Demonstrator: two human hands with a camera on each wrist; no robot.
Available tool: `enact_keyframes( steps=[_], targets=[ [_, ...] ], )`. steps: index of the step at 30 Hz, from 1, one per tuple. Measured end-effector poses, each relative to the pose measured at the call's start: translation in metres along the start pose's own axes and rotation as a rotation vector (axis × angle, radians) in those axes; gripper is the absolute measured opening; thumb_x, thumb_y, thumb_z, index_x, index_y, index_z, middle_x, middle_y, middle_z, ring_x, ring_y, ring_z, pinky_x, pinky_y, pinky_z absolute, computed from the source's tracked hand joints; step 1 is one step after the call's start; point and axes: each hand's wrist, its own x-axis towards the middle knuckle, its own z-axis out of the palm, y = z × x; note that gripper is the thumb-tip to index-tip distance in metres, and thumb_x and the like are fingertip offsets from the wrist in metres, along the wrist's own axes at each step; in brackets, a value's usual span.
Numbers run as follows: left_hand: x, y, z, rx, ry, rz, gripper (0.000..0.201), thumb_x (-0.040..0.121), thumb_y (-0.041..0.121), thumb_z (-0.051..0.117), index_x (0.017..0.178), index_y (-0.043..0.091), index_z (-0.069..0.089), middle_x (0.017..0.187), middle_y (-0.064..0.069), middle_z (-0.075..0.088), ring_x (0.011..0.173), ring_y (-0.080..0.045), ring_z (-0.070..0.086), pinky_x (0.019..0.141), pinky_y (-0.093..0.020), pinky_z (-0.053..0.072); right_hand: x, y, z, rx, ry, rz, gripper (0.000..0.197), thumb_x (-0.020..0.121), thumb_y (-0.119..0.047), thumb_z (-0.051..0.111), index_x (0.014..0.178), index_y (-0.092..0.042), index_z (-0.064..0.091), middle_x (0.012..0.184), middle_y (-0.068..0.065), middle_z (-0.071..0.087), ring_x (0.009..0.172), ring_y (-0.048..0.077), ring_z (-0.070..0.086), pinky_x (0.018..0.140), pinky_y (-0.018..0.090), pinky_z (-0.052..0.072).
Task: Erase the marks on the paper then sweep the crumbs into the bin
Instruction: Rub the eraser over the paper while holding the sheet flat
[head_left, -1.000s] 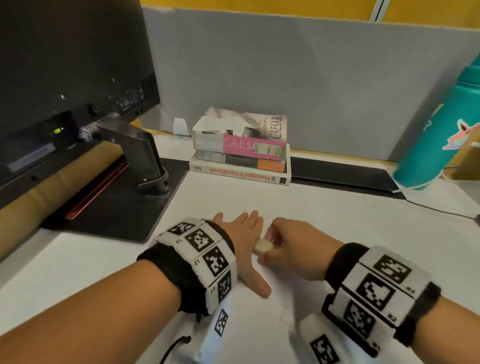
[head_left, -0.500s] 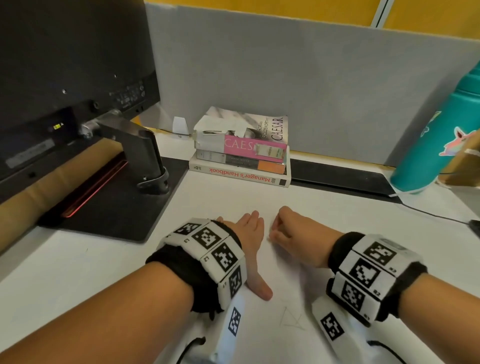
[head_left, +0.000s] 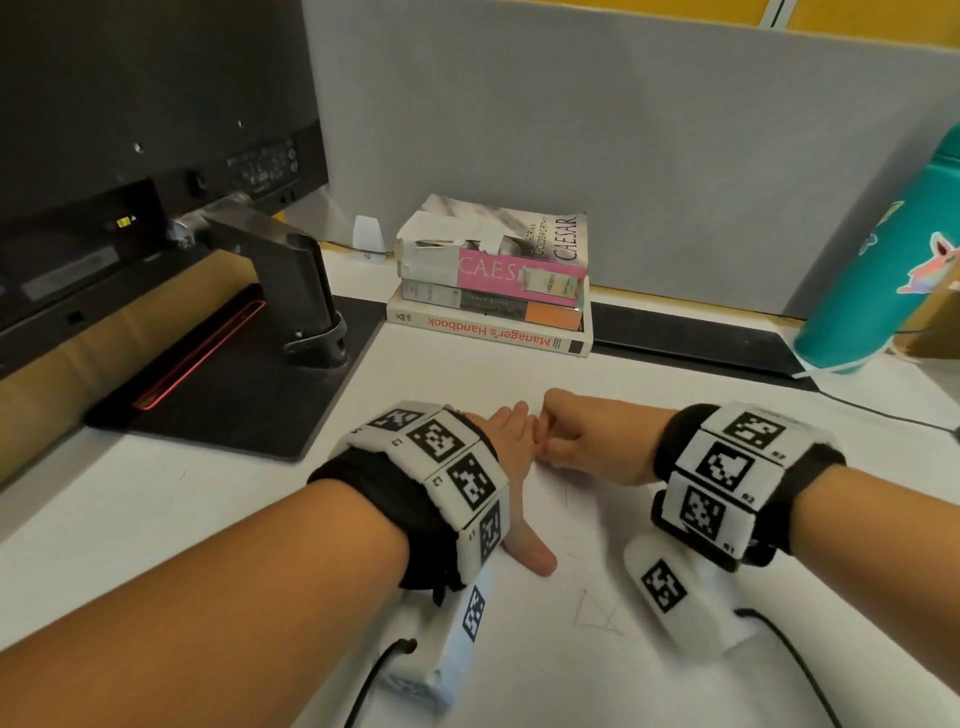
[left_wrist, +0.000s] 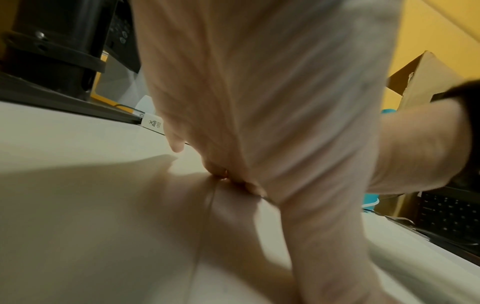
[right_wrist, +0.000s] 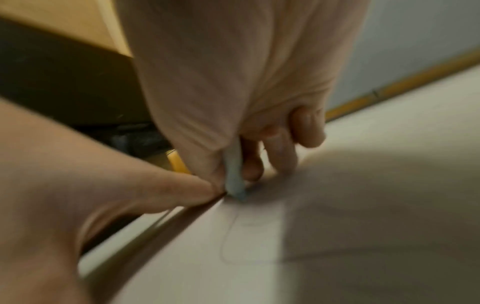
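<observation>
A white sheet of paper lies on the white desk in front of me, with a faint pencil triangle drawn near its front. My left hand lies flat on the paper, fingers straight and thumb spread, pressing it down. Just right of it my right hand is curled into a fist and pinches a pale eraser, whose tip touches the paper beside a thin pencil line. In the head view the eraser is hidden inside the fist.
A black monitor on its stand and base stands at the left. Three stacked books lie behind the hands against a grey partition. A teal bottle stands far right, beside a cardboard box and a black keyboard.
My right hand has moved away from me and left, closing up against the left hand's fingers; the eraser, visible a second ago, is now hidden in the fist. The left hand stays flat.
</observation>
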Motion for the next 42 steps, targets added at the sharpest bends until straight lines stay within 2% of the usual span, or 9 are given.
enact_keyframes(
  steps=[9, 13, 17, 22, 26, 30, 34, 38, 42],
  targets=[
    [-0.002, 0.000, 0.000, -0.005, 0.000, 0.014, 0.128, 0.070, 0.074, 0.057, 0.147, 0.013, -0.025, 0.156, -0.004, -0.027, 0.147, -0.021, -0.013, 0.115, -0.052, -0.001, 0.006, 0.001, -0.004, -0.024, -0.007, -0.011, 0.011, 0.094, -0.028, 0.047, 0.095, -0.018, 0.042, 0.081, -0.005, 0.052, 0.071, 0.012, 0.048, 0.069, 0.023, 0.041],
    [-0.002, 0.000, 0.001, 0.003, 0.010, 0.009, 0.128, 0.070, 0.075, 0.057, 0.147, 0.013, -0.024, 0.156, -0.003, -0.027, 0.147, -0.021, -0.013, 0.115, -0.051, 0.000, 0.009, 0.006, -0.014, -0.194, 0.025, 0.065, 0.009, 0.094, -0.027, 0.044, 0.093, -0.020, 0.039, 0.084, -0.003, 0.052, 0.075, 0.015, 0.049, 0.071, 0.025, 0.039],
    [0.000, 0.000, 0.002, 0.005, 0.014, 0.023, 0.128, 0.070, 0.075, 0.056, 0.147, 0.013, -0.025, 0.156, -0.004, -0.027, 0.147, -0.022, -0.013, 0.115, -0.053, -0.001, 0.002, 0.005, -0.005, -0.004, -0.033, -0.025, 0.012, 0.093, -0.023, 0.048, 0.084, -0.020, 0.042, 0.077, -0.006, 0.049, 0.067, 0.010, 0.045, 0.063, 0.018, 0.037],
    [0.002, -0.002, 0.004, 0.001, -0.003, 0.022, 0.131, 0.067, 0.079, 0.055, 0.146, 0.013, -0.026, 0.155, -0.003, -0.030, 0.146, -0.020, -0.015, 0.113, -0.058, -0.002, 0.003, 0.006, -0.015, -0.162, -0.020, 0.064, 0.007, 0.094, -0.026, 0.043, 0.094, -0.020, 0.041, 0.087, -0.002, 0.054, 0.077, 0.016, 0.050, 0.072, 0.024, 0.040],
    [0.003, -0.002, 0.003, 0.014, -0.017, 0.026, 0.131, 0.067, 0.080, 0.054, 0.145, 0.014, -0.028, 0.155, -0.004, -0.031, 0.146, -0.021, -0.017, 0.112, -0.058, -0.004, -0.008, 0.004, -0.001, 0.029, -0.035, -0.028, 0.008, 0.094, -0.023, 0.046, 0.090, -0.018, 0.042, 0.085, -0.001, 0.055, 0.072, 0.013, 0.046, 0.068, 0.022, 0.039],
    [0.000, 0.002, 0.005, 0.012, 0.008, 0.014, 0.129, 0.070, 0.077, 0.054, 0.147, 0.011, -0.025, 0.155, -0.005, -0.030, 0.146, -0.022, -0.016, 0.114, -0.053, -0.003, -0.004, 0.006, -0.014, -0.218, -0.012, 0.085, 0.007, 0.094, -0.026, 0.042, 0.094, -0.020, 0.040, 0.087, -0.001, 0.053, 0.078, 0.017, 0.049, 0.072, 0.026, 0.038],
    [-0.001, 0.002, 0.001, 0.020, 0.013, 0.012, 0.127, 0.071, 0.075, 0.056, 0.148, 0.013, -0.023, 0.157, -0.006, -0.025, 0.147, -0.022, -0.012, 0.115, -0.052, 0.001, -0.012, -0.003, -0.001, -0.016, -0.058, -0.066, 0.011, 0.094, -0.023, 0.046, 0.092, -0.013, 0.042, 0.081, 0.001, 0.053, 0.069, 0.014, 0.046, 0.064, 0.017, 0.039],
    [-0.001, 0.003, 0.000, 0.049, -0.014, -0.001, 0.129, 0.070, 0.077, 0.054, 0.147, 0.010, -0.025, 0.155, -0.007, -0.028, 0.147, -0.023, -0.014, 0.115, -0.052, 0.000, -0.012, 0.009, -0.008, -0.168, 0.020, 0.079, 0.009, 0.094, -0.029, 0.042, 0.094, -0.020, 0.040, 0.078, -0.006, 0.051, 0.079, 0.018, 0.050, 0.074, 0.028, 0.039],
    [0.000, 0.002, -0.002, 0.033, 0.006, 0.009, 0.129, 0.069, 0.075, 0.058, 0.148, 0.012, -0.022, 0.157, -0.007, -0.024, 0.147, -0.024, -0.009, 0.115, -0.051, 0.002, -0.010, -0.006, 0.005, -0.035, 0.007, -0.029, 0.011, 0.095, -0.025, 0.042, 0.098, -0.016, 0.039, 0.077, -0.004, 0.049, 0.073, 0.015, 0.048, 0.073, 0.028, 0.040]
  ],
)
